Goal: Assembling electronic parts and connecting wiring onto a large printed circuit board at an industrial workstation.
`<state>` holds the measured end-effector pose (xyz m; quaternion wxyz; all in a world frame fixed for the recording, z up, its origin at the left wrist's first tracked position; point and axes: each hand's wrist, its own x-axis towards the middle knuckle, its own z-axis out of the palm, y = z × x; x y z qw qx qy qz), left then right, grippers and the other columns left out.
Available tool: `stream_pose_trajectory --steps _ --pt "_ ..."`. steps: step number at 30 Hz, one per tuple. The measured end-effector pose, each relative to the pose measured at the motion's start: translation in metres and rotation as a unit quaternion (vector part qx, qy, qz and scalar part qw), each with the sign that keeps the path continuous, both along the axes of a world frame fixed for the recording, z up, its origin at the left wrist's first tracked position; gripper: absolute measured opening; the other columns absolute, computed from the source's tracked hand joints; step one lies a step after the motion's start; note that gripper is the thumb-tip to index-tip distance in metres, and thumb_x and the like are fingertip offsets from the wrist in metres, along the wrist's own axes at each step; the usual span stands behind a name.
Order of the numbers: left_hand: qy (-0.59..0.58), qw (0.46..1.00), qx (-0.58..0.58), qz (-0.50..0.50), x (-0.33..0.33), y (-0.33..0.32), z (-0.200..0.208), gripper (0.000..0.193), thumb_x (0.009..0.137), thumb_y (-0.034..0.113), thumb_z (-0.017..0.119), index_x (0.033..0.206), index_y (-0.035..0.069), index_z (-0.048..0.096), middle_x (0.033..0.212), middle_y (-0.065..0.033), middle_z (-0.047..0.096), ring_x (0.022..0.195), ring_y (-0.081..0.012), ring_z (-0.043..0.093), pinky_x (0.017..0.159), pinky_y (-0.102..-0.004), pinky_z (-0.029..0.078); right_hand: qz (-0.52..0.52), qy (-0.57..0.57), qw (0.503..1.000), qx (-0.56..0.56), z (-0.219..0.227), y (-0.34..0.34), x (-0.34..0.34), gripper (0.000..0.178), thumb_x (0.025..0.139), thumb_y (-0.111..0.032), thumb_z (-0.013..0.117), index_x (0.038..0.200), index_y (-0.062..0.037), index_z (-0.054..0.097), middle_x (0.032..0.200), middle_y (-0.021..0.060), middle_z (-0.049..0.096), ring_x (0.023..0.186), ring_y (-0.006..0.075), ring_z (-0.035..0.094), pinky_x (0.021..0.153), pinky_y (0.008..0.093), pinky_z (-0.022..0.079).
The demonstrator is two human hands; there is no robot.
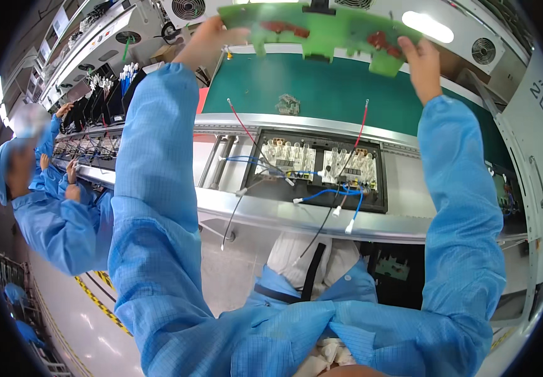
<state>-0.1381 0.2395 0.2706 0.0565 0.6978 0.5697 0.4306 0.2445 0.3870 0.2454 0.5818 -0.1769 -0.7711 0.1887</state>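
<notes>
My two hands hold a green board [340, 31] with a notched edge and reddish-brown parts above the far side of the bench. My left hand [211, 43] grips its left end, slightly blurred, with some fingers hidden by the board. On the right end, my right hand [423, 66] is closed with its fingers on the edge. Below and nearer to me lies a black tray [382, 179] with two populated circuit boards, one left [289, 152] and one right [350, 164]. Blue wires [321, 193], black wires and red-ended leads [362, 122] spread from them.
A small heap of clear or pale pieces [288, 105] lies on the green mat [240, 88]. The tray sits on a metal-railed line [403, 227]. Co-workers in blue [54, 213] stand at the left, near wire racks. A white cabinet [532, 119] borders the right.
</notes>
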Motion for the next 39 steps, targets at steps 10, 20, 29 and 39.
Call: stream_pose_trajectory --steps 10,20,29,39 --pt "-0.142 0.930 -0.324 -0.103 0.008 -0.002 -0.080 0.052 0.097 0.045 0.045 0.113 -0.003 0.056 0.094 -0.0098 0.064 0.070 -0.0194 0.063 0.075 -0.0314 0.052 0.121 -0.001 0.911 -0.394 -0.068 -0.008 0.008 0.030 0.095 -0.030 0.055 0.111 -0.0049 0.058 0.101 0.0012 0.064 0.086 0.0072 0.060 0.078 0.0245 0.049" --pt "-0.062 0.933 -0.340 -0.094 0.018 -0.030 -0.119 0.060 0.094 0.052 0.046 0.070 -0.001 0.061 0.062 -0.0048 0.058 0.056 -0.0125 0.054 0.059 -0.0257 0.043 0.155 -0.011 0.822 -0.548 -0.097 -0.035 0.044 0.031 0.093 -0.030 0.057 0.108 -0.0028 0.057 0.100 0.0058 0.065 0.080 0.0092 0.063 0.071 0.0243 0.053" --pt "-0.251 0.891 -0.362 -0.107 0.032 -0.031 -0.128 0.051 0.095 0.046 0.046 0.066 0.005 0.058 0.053 -0.0001 0.051 0.042 -0.0053 0.043 0.042 -0.0213 0.033 0.115 -0.020 0.782 -0.612 -0.115 -0.034 0.054 0.039 0.090 -0.035 0.058 0.111 -0.0019 0.056 0.099 0.0121 0.066 0.076 0.0157 0.066 0.066 0.0285 0.056" --pt "-0.353 0.879 -0.319 -0.041 0.028 -0.036 -0.172 0.042 0.094 0.041 0.051 0.070 0.007 0.055 0.055 0.0055 0.043 0.047 -0.0028 0.034 0.044 -0.0201 0.024 0.110 -0.012 0.768 -0.631 -0.124 -0.049 0.057 0.035 0.090 -0.033 0.059 0.109 -0.0043 0.057 0.099 0.0119 0.065 0.075 0.0156 0.066 0.063 0.0280 0.056"
